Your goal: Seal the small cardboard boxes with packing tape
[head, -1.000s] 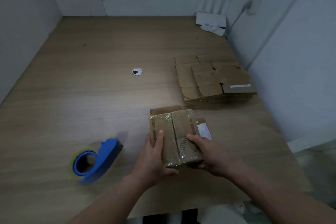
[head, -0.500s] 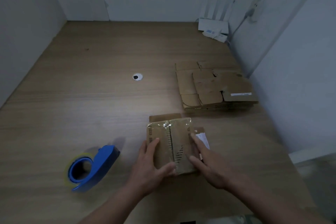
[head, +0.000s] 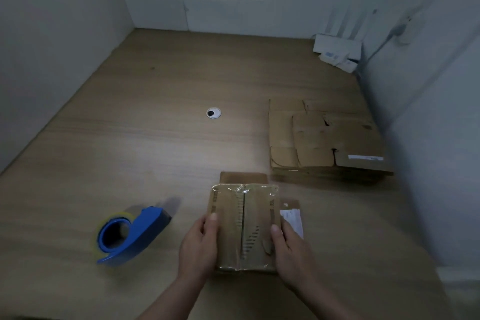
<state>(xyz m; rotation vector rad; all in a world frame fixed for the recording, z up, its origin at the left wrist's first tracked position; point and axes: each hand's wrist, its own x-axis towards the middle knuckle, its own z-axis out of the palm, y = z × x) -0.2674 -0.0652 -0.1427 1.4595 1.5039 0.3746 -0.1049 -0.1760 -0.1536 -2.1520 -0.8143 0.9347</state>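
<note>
The small cardboard box (head: 244,226) lies flat on the surface (head: 130,138) between both hands. Its top is glossy with clear tape, and what it holds cannot be seen. The left hand (head: 198,247) grips its left edge, thumb on top and fingers down the side. The right hand (head: 291,254) grips the right edge the same way. A white label (head: 292,221) shows just beyond the right fingers. A blue tape dispenser (head: 130,236) sits left of the left fingers, apart from them. Beyond and right of the right fingers, flattened boxes (head: 324,138) are stacked near the wall. Wood grain runs ahead past a cable grommet (head: 213,113) to white walls and a router (head: 337,50).
</note>
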